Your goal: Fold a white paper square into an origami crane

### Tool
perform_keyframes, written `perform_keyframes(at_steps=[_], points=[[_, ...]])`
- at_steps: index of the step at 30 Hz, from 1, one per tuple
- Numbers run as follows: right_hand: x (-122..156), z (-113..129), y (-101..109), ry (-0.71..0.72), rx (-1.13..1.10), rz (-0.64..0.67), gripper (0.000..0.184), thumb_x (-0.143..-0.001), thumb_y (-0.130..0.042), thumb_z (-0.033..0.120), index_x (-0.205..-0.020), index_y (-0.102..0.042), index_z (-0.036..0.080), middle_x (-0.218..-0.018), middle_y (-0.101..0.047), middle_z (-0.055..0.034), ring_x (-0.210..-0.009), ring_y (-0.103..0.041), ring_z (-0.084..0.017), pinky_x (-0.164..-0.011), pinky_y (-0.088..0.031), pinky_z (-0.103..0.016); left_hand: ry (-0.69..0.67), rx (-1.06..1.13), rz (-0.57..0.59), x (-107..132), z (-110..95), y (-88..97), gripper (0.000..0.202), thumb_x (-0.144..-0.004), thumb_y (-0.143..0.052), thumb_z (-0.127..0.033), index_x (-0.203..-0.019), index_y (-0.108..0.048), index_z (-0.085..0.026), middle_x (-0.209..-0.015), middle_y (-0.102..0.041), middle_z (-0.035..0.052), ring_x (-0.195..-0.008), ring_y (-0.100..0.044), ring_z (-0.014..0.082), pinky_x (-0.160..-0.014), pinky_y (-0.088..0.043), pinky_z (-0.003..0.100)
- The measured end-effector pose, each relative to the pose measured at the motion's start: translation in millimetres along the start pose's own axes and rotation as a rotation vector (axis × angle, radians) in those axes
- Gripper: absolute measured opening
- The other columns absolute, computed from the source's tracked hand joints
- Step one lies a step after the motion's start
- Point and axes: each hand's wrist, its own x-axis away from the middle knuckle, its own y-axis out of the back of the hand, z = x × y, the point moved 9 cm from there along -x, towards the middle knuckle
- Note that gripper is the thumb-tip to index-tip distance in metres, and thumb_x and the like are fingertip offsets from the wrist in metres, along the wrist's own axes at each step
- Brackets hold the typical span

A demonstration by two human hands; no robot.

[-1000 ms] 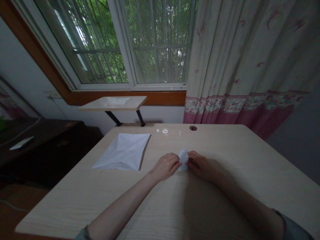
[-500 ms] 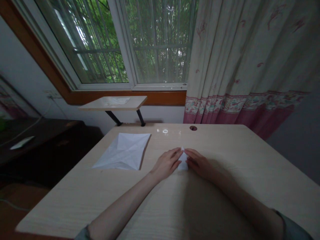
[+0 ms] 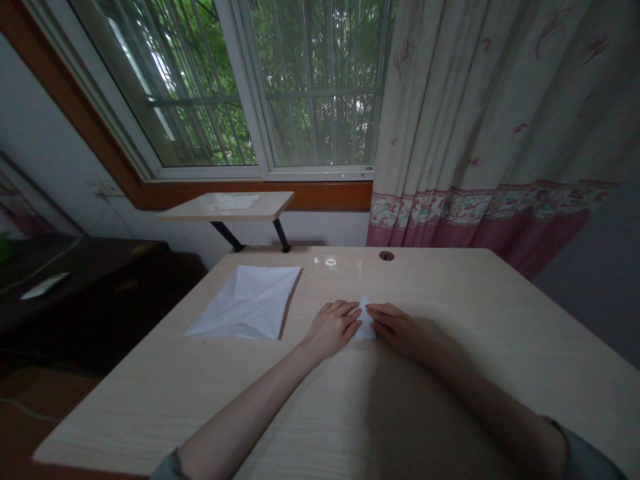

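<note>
A small piece of folded white paper (image 3: 365,328) lies on the pale wooden desk (image 3: 320,407), its narrow tip pointing away from me. From the left, my left hand (image 3: 331,329) holds the paper down, thumb and fingertips on its left edge. My right hand (image 3: 400,328) has its fingers drawn together on the right edge, near the upper part of the paper. The fingers cover both sides of it, so the exact folds are hard to see. Further left is a larger white paper sheet (image 3: 250,303) with crossing creases, touched by neither hand.
A small raised shelf (image 3: 273,207) on black supports stands at the desk's far left corner, with a whitish paper on it. A cable hole (image 3: 387,256) is at the back edge. Behind are a window and a long curtain (image 3: 450,133). A dark cabinet (image 3: 150,267) stands left.
The fingertips of both hands have slid slightly down toward me along the folded paper, baring more of its tip. The larger sheet has stayed put.
</note>
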Motion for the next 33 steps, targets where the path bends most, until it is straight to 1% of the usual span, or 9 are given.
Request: perform_keyframes(at_steps=[9,12,16,18,21,24,27,30,33], points=[[-3,5,-1,0.021,0.148,0.047,0.032,-0.097,-0.048,0.023,-0.123,-0.066,0.018,-0.125,-0.066,-0.0124,-0.113,-0.061,-0.024,-0.099,-0.05,-0.046,0.025,-0.009,0.053,-1,1,-2.9,0.032,-0.1,-0.048,-0.034,-0.125,-0.065,-0.023,-0.131,-0.064,0.0039,-0.118,-0.056,0.0242,-0.096,-0.046,0.041],[-4,7,1,0.039,0.168,0.049,0.032,-0.097,-0.047,0.022,-0.123,-0.065,0.018,-0.124,-0.067,-0.0116,-0.111,-0.062,-0.024,-0.099,-0.05,-0.044,0.016,0.001,0.06,-1,-1,0.2,0.037,-0.098,-0.051,-0.042,-0.127,-0.062,-0.023,-0.132,-0.063,0.0043,-0.119,-0.055,0.025,-0.097,-0.045,0.042],[-3,10,1,0.058,0.192,0.024,0.032,-0.097,-0.045,0.021,-0.121,-0.066,0.018,-0.12,-0.069,-0.011,-0.106,-0.063,-0.024,-0.096,-0.052,-0.043,0.006,0.011,0.075,0,-3,4.5,0.054,-0.088,-0.061,-0.057,-0.129,-0.06,-0.023,-0.133,-0.062,0.0061,-0.12,-0.054,0.0273,-0.098,-0.042,0.044],[-2,11,0,0.056,0.229,0.005,0.031,-0.097,-0.044,0.02,-0.118,-0.067,0.016,-0.117,-0.07,-0.0121,-0.104,-0.063,-0.025,-0.095,-0.052,-0.044,0.0,0.009,0.076,1,-3,5.4,0.058,-0.085,-0.063,-0.059,-0.13,-0.059,-0.023,-0.134,-0.062,0.0065,-0.12,-0.054,0.0275,-0.099,-0.041,0.044],[0,12,-2,0.038,0.28,-0.022,0.03,-0.096,-0.044,0.018,-0.114,-0.068,0.016,-0.115,-0.07,-0.0127,-0.104,-0.063,-0.025,-0.094,-0.05,-0.046,-0.014,-0.007,0.075,2,-3,4.0,0.056,-0.088,-0.061,-0.058,-0.132,-0.058,-0.022,-0.134,-0.061,0.0064,-0.122,-0.053,0.027,-0.099,-0.04,0.043],[0,15,1,0.025,0.298,-0.04,0.027,-0.096,-0.044,0.017,-0.108,-0.068,0.018,-0.11,-0.07,-0.0115,-0.102,-0.061,-0.025,-0.094,-0.049,-0.046,-0.035,-0.037,0.081,3,-4,0.8,0.051,-0.093,-0.055,-0.055,-0.131,-0.058,-0.022,-0.133,-0.062,0.0066,-0.12,-0.054,0.0265,-0.098,-0.04,0.042],[-3,15,9,-0.022,0.256,-0.078,0.024,-0.098,-0.041,0.019,-0.101,-0.065,0.018,-0.101,-0.069,-0.0107,-0.096,-0.059,-0.025,-0.089,-0.048,-0.045,-0.035,-0.045,0.077,2,-4,0.0,0.044,-0.098,-0.049,-0.05,-0.128,-0.06,-0.022,-0.131,-0.063,0.0059,-0.118,-0.055,0.0251,-0.096,-0.041,0.041],[-3,6,20,-0.13,0.194,-0.167,0.023,-0.099,-0.038,0.024,-0.091,-0.06,0.02,-0.09,-0.064,-0.0093,-0.086,-0.057,-0.024,-0.079,-0.048,-0.041,-0.021,-0.03,0.073,0,-2,0.6,0.04,-0.1,-0.045,-0.048,-0.126,-0.062,-0.023,-0.129,-0.064,0.0044,-0.116,-0.056,0.0237,-0.094,-0.042,0.039],[-1,1,20,-0.188,0.138,-0.193,0.028,-0.1,-0.035,0.025,-0.077,-0.052,0.023,-0.079,-0.058,-0.0057,-0.076,-0.053,-0.022,-0.073,-0.047,-0.037,-0.011,-0.02,0.072,0,-1,0.6,0.04,-0.099,-0.045,-0.049,-0.125,-0.063,-0.024,-0.13,-0.064,0.0037,-0.116,-0.056,0.0232,-0.094,-0.042,0.038]])
